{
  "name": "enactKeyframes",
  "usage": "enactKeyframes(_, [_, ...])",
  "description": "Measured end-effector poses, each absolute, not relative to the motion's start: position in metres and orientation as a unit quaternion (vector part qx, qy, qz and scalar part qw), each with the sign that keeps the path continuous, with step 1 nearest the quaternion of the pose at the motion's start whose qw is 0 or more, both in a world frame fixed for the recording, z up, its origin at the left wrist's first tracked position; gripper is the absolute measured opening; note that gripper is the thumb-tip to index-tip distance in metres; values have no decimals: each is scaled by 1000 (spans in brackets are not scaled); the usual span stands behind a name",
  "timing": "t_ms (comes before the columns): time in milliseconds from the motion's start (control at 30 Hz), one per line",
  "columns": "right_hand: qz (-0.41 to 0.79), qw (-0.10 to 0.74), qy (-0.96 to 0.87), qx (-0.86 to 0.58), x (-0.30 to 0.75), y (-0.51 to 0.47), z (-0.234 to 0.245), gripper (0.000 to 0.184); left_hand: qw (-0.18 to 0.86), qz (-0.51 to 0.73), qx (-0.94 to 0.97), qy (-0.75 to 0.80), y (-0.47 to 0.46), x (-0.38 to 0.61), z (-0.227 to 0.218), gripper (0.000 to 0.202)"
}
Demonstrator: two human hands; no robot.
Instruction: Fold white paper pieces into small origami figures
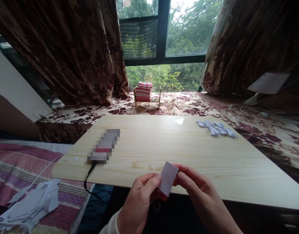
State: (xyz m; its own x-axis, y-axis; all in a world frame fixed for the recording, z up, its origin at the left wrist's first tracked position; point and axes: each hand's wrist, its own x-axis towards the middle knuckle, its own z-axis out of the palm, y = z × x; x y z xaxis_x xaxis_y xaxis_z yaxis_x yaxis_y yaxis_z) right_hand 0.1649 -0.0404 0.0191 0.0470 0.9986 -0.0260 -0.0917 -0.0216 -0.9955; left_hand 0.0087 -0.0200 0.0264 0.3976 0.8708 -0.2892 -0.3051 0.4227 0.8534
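Note:
A small white rectangle of paper (168, 178), apparently folded, is held up above the table's near edge. My left hand (141, 199) pinches its left side, with the thumb on the face turned toward me and the fingers behind. At the paper's upper right edge, the thumb and fingers of my right hand (198, 185) are closed on it. Several small folded white paper pieces (217, 127) lie in a cluster at the table's far right. On the striped bed cover to the left rests a loose pile of white paper strips (33, 204).
The pale wooden table (139, 143) bears a blurred-out phone-like device (104, 146) with a black cable at the left. Behind it, a small rack (147, 100) holding folded pink-and-white cloths (144, 91) stands on the flowered sill. A white lamp (268, 83) is at the right.

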Motion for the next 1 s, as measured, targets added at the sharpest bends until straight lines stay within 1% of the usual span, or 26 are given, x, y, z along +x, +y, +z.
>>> enactKeyframes(167, [535,530,-443,-486,163,-40,18,26,769,383,350,373,-19,8,24,24])
enactKeyframes(433, [528,548,-421,-493,164,-40,16,35,766,373,360,380,-20,7,22,26])
enactKeyframes(833, [497,536,-450,-513,165,-36,15,32,775,366,346,380,-19,8,23,26])
enactKeyframes(933, [480,557,-453,-505,165,-35,14,30,761,362,369,392,-18,7,25,27])
enactKeyframes(1000, [465,557,-471,-501,166,-35,13,33,725,344,436,409,-18,5,28,32])
